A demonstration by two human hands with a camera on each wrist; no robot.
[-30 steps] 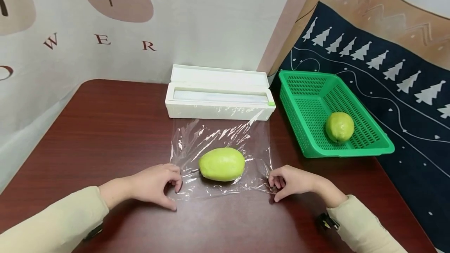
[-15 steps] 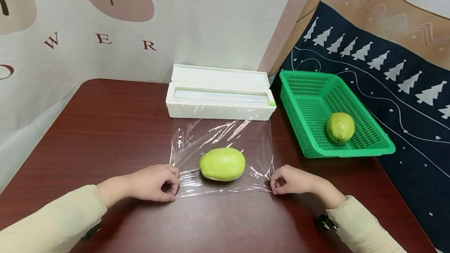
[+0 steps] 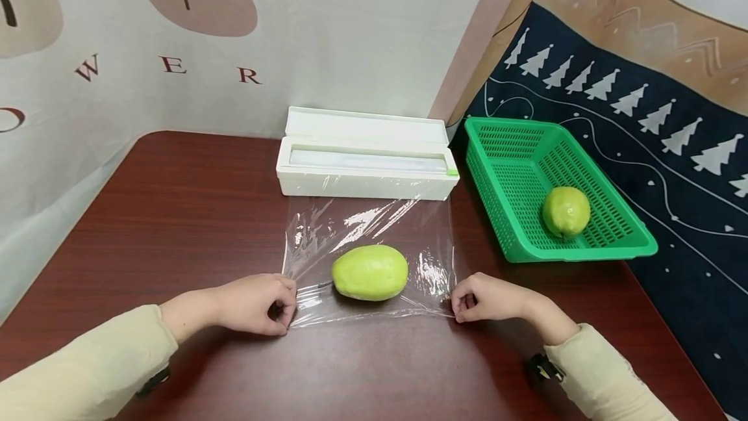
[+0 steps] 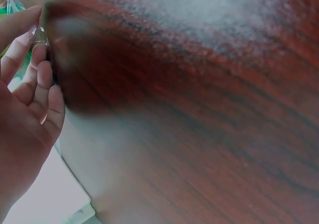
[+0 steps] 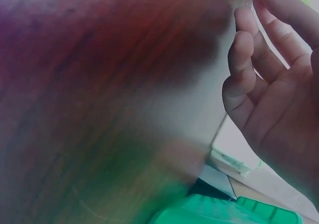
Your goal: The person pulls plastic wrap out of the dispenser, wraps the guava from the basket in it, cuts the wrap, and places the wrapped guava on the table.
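A sheet of clear plastic wrap (image 3: 362, 219) runs from the front of a white dispenser box (image 3: 367, 182) toward me over the table. On the wrap lies a yellow-green, oval fruit (image 3: 370, 272), papaya-like in shape. My left hand (image 3: 254, 304) pinches the wrap's near left corner between thumb and index finger. At the near right corner my right hand (image 3: 487, 298) pinches the wrap the same way. Both wrist views show thumb and fingertip meeting, with the left hand (image 4: 25, 99) and right hand (image 5: 279, 79) otherwise loosely curled.
A green plastic basket (image 3: 514, 239) stands at the right, holding another yellow-green fruit (image 3: 566, 212). The box's lid (image 3: 365, 127) is raised at the back. Behind the dark red wooden table (image 3: 193, 226) hang printed cloths (image 3: 350, 38).
Both hands have closed from spread thumb and fingers to a pinch on the wrap's near corners. The wrap's near edge is drawn straighter. Fruit, box and basket stay in place.
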